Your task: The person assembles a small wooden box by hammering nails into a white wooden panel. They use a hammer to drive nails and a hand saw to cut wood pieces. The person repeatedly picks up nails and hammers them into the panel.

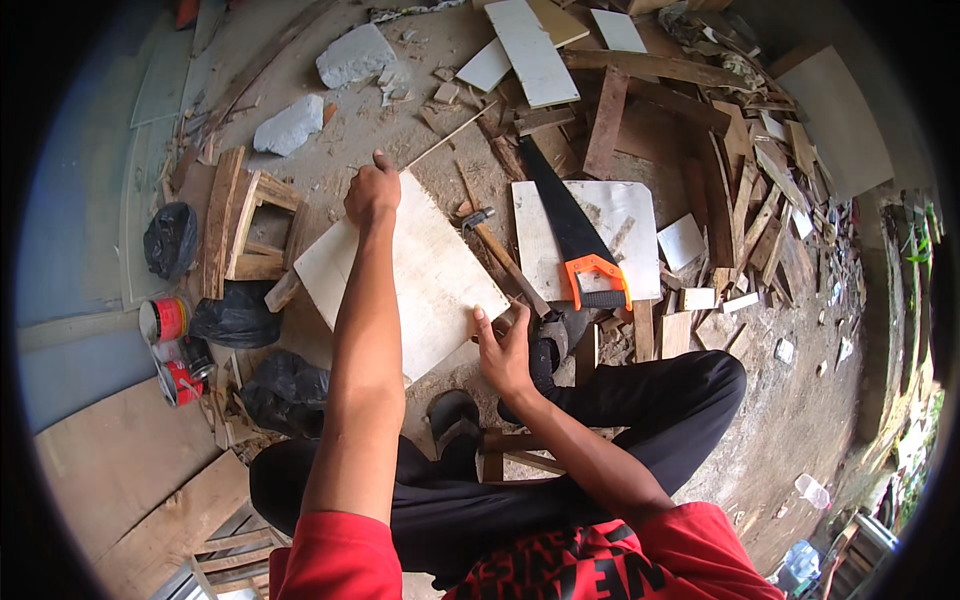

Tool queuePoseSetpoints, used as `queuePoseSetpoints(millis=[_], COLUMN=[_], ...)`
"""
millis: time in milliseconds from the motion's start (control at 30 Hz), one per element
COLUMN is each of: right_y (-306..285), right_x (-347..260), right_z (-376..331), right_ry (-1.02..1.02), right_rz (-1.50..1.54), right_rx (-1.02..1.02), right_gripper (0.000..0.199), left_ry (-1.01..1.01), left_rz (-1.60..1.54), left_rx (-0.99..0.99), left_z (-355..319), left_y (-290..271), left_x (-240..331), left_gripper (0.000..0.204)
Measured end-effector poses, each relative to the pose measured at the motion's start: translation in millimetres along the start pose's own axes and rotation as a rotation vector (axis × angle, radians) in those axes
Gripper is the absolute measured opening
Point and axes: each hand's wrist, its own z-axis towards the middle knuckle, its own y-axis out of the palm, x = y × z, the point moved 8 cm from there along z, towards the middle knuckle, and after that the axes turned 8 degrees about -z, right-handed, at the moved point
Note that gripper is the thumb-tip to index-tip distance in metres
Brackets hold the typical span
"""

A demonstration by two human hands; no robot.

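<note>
Item: pale rectangular plywood board (410, 275), lying flat on the dirt ground (800, 420). I see my left hand (372, 192) clenched on its far corner, my right hand (503, 352) gripping its near edge. Just right of the board: wooden-handled hammer (497, 245), black-bladed orange-handled handsaw (575, 240).

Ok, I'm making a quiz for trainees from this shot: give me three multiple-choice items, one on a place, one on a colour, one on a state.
1. Where does the handsaw lie?
A. on a white board right of the plywood panel
B. inside the red tin
C. across the person's lap

2. What colour is the saw's handle?
A. blue
B. orange and black
C. green

3. How do the hands meet the plywood panel?
A. both hang clear of it
B. one on its far edge, one at its near edge
C. both clasp the hammer

A: its blade lies across the white board.
B: the grip shows orange and black.
B: left hand far, right hand near.
</note>
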Motion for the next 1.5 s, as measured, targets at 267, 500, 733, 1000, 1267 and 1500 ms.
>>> queuePoseSetpoints(millis=[267,500,733,1000,1267,1500], right_y=[-5,-11,-1,20,27,31], right_x=[32,32,21,-64,-19,-25], right_z=[8,7,23,99,58,50], right_ry=[0.099,0.064,0.170,-0.318,-0.425,-0.500], right_rz=[-0.028,-0.090,0.038,-0.184,-0.184,-0.319], right_rx=[0.078,0.165,0.003,-0.197,-0.189,-0.152], right_gripper=[0.051,0.061,0.053,0.056,0.045,0.056], left_ry=[0.427,0.374,0.171,-0.141,-0.054,-0.052], left_rz=[-0.096,0.173,0.089,-0.124,-0.287,-0.824], left_rx=[-0.327,-0.298,-0.100,0.067,-0.112,-0.100], left_z=[4,-21,-50,-108,-106,-128], left_y=[5,-38,-54,-75,-61,-62], left_x=[-9,-95,-164,-207,-238,-257], left_gripper=[0.069,0.085,0.090,0.090,0.093,0.073])
